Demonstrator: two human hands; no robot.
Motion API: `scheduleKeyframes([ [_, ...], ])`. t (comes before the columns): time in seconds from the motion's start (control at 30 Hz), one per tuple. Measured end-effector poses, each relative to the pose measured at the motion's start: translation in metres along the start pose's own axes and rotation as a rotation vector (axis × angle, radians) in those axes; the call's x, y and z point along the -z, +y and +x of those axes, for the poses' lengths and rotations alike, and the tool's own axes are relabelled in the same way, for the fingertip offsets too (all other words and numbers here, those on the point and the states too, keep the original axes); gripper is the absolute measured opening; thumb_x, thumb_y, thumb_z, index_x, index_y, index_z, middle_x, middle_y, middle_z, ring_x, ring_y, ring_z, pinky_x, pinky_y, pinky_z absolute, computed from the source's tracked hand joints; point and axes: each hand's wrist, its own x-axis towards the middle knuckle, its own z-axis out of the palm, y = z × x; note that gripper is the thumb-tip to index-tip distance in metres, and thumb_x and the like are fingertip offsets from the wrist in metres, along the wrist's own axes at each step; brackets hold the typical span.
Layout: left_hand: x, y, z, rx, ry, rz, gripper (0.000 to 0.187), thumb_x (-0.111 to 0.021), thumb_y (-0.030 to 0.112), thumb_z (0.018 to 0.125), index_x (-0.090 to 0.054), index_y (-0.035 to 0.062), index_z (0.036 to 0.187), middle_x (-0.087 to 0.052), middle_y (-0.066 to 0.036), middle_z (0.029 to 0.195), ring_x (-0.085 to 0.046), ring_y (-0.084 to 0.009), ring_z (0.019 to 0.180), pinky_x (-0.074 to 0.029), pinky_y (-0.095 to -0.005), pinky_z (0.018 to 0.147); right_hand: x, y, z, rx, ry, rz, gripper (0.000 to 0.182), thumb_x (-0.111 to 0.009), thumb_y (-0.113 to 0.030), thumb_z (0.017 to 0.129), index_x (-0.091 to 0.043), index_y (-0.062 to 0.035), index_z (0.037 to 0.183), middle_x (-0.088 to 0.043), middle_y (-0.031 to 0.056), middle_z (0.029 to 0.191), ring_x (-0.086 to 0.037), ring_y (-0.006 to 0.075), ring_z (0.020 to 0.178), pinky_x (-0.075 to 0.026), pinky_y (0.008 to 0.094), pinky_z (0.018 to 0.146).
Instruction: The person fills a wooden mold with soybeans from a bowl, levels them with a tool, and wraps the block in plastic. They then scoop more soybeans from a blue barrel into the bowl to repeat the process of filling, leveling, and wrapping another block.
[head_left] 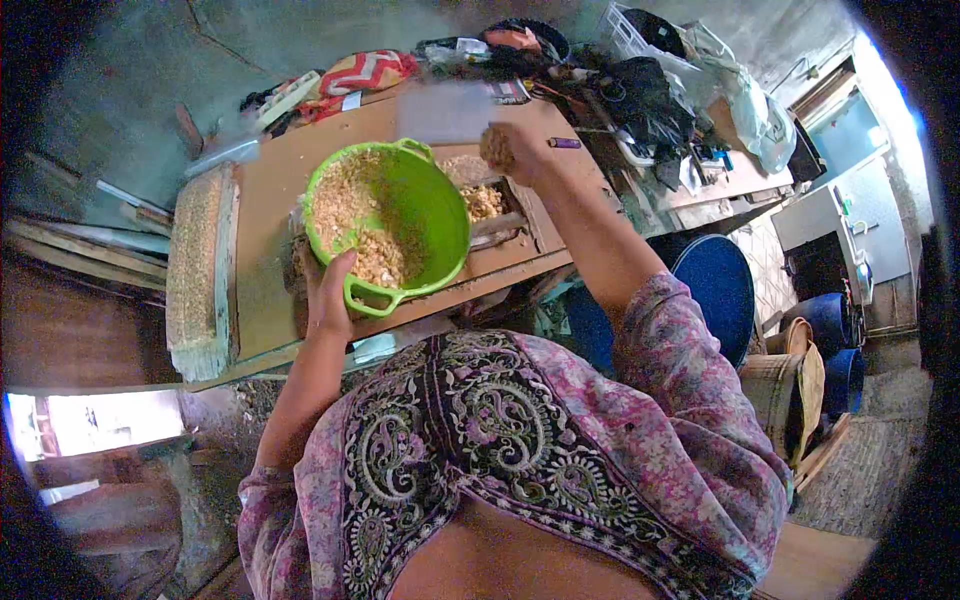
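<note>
A green plastic basin [425,205] with two handles is tilted over the table, partly filled with a pale, crumbly mixture [350,195]. My left hand [330,290] grips the basin's near left rim. Raised to the right of the basin, my right hand [515,152] is closed around a clump of the same crumbly mixture [497,147]. Below and left of that hand, more crumbly mixture [484,202] lies in a wooden frame [497,228], which the basin partly hides.
The brown tabletop [265,210] carries a purple object [564,143] and a translucent sheet [440,112]. A woven panel [200,265] stands at the left edge. Black plastic bags [645,105] are piled at the back right. Blue barrels [715,290] stand beyond the table's right side.
</note>
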Motion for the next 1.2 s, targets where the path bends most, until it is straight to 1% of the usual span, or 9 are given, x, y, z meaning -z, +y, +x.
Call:
scheduleKeyframes([
  [0.1, -0.003, 0.006, -0.006, 0.01, -0.034, -0.058, 0.052, -0.055, 0.029, 0.069, -0.038, 0.0074, 0.113, -0.052, -0.011, 0.098, -0.056, -0.0236, 0.083, -0.048, -0.0349, 0.069, 0.016, 0.029, -0.013, 0.084, 0.211, -0.241, 0.018, -0.047, -0.019, 0.078, -0.048, -0.008, 0.065, -0.047, 0.0049, 0.056, -0.046, 0.0154, 0.046, -0.038, 0.0263, 0.041],
  [0.2, -0.008, 0.015, -0.014, 0.071, -0.006, -0.028, 0.051, -0.055, 0.032, 0.069, -0.042, 0.0054, 0.11, -0.054, -0.012, 0.095, -0.057, -0.0235, 0.081, -0.049, -0.0347, 0.067, 0.016, 0.055, -0.016, 0.166, 0.717, -0.695, 0.021, -0.056, -0.022, 0.072, -0.059, -0.002, 0.078, -0.058, 0.0074, 0.068, -0.054, 0.0163, 0.058, -0.044, 0.03, 0.052],
  [0.43, 0.005, -0.002, -0.004, 0.197, 0.026, -0.048, 0.05, -0.055, 0.034, 0.068, -0.046, 0.0037, 0.107, -0.057, -0.011, 0.09, -0.058, -0.0236, 0.075, -0.05, -0.0345, 0.062, 0.034, 0.062, -0.008, 0.16, 0.722, -0.84, 0.021, -0.054, -0.02, 0.07, -0.06, -0.0035, 0.082, -0.059, 0.008, 0.072, -0.055, 0.0178, 0.062, -0.044, 0.0311, 0.057],
  [0.53, 0.01, -0.004, -0.001, 0.183, -0.063, -0.116, 0.061, -0.059, 0.024, 0.067, -0.03, 0.0102, 0.12, -0.045, -0.011, 0.105, -0.051, -0.025, 0.09, -0.047, -0.0377, 0.073, 0.026, 0.058, -0.008, 0.171, 0.765, -0.732, 0.018, -0.052, -0.016, 0.07, -0.059, -0.0017, 0.078, -0.057, 0.0072, 0.067, -0.053, 0.0173, 0.059, -0.042, 0.0302, 0.053],
  [0.6, 0.002, 0.003, -0.006, 0.112, -0.054, -0.111, 0.06, -0.059, 0.023, 0.068, -0.031, 0.0103, 0.12, -0.045, -0.011, 0.105, -0.051, -0.0249, 0.09, -0.047, -0.0379, 0.073, 0.028, 0.057, -0.003, 0.368, 0.634, -0.335, 0.014, -0.049, -0.013, 0.071, -0.056, -0.0006, 0.072, -0.053, 0.0054, 0.062, -0.048, 0.0163, 0.052, -0.039, 0.0298, 0.047],
  [0.77, 0.019, -0.021, 0.006, 0.184, -0.053, -0.107, 0.05, -0.055, 0.033, 0.068, -0.044, 0.0082, 0.11, -0.054, -0.012, 0.098, -0.057, -0.0253, 0.079, -0.05, -0.037, 0.063, 0.005, 0.046, -0.011, 0.299, 0.651, -0.254, 0.01, -0.047, -0.009, 0.072, -0.052, -0.0018, 0.068, -0.049, 0.0038, 0.058, -0.044, 0.0146, 0.049, -0.036, 0.0283, 0.045],
  [0.87, 0.008, -0.011, -0.004, -0.058, -0.007, 0.112, 0.051, -0.055, 0.033, 0.068, -0.043, 0.0083, 0.11, -0.054, -0.012, 0.097, -0.057, -0.0255, 0.081, -0.05, -0.0374, 0.064, 0.017, 0.048, -0.012, 0.28, 0.638, -0.317, 0.009, -0.047, -0.009, 0.072, -0.052, -0.0025, 0.068, -0.049, 0.004, 0.058, -0.044, 0.0144, 0.049, -0.035, 0.0272, 0.046],
  [1.13, 0.008, 0.001, -0.002, 0.319, -0.091, -0.208, 0.059, -0.058, 0.022, 0.068, -0.032, 0.0087, 0.119, -0.047, -0.013, 0.103, -0.054, -0.026, 0.085, -0.05, -0.0382, 0.066, 0.006, 0.044, -0.019, 0.353, 0.64, -0.592, 0.015, -0.048, -0.015, 0.071, -0.052, -0.0026, 0.065, -0.049, 0.0054, 0.058, -0.046, 0.0155, 0.051, -0.036, 0.0279, 0.046],
  [1.2, 0.017, -0.016, 0.007, 0.236, -0.101, -0.199, 0.058, -0.058, 0.024, 0.068, -0.033, 0.0072, 0.118, -0.048, -0.013, 0.102, -0.054, -0.0257, 0.084, -0.05, -0.0376, 0.065, -0.008, 0.036, -0.014, 0.305, 0.773, -0.123, 0.015, -0.05, -0.017, 0.07, -0.052, -0.0037, 0.063, -0.05, 0.0063, 0.058, -0.046, 0.0172, 0.051, -0.038, 0.0294, 0.048],
])
